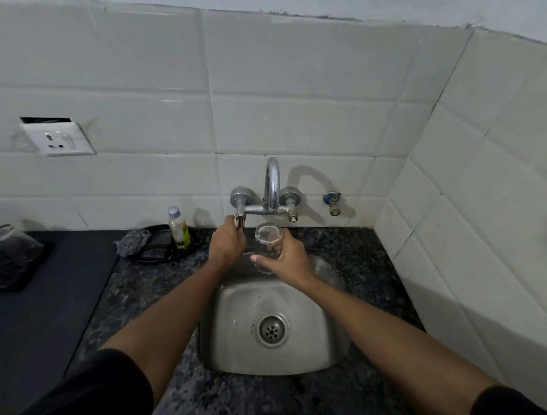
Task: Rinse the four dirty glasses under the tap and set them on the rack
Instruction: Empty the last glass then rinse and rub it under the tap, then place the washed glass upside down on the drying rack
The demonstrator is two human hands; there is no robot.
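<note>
My right hand (287,260) is shut on a clear glass (267,240), held upright over the back of the steel sink (233,328), below the curved tap spout (272,182). My left hand (228,242) grips the tap's left handle (241,220). I see no water running from the spout. No other glasses and no rack show in this view.
A dark tray (161,253) left of the tap holds a grey scrubber (132,241) and a small bottle of green liquid (178,227). A dark mat (44,305) covers the counter on the left, with a plastic bag (7,250) on it. Tiled walls close the back and right.
</note>
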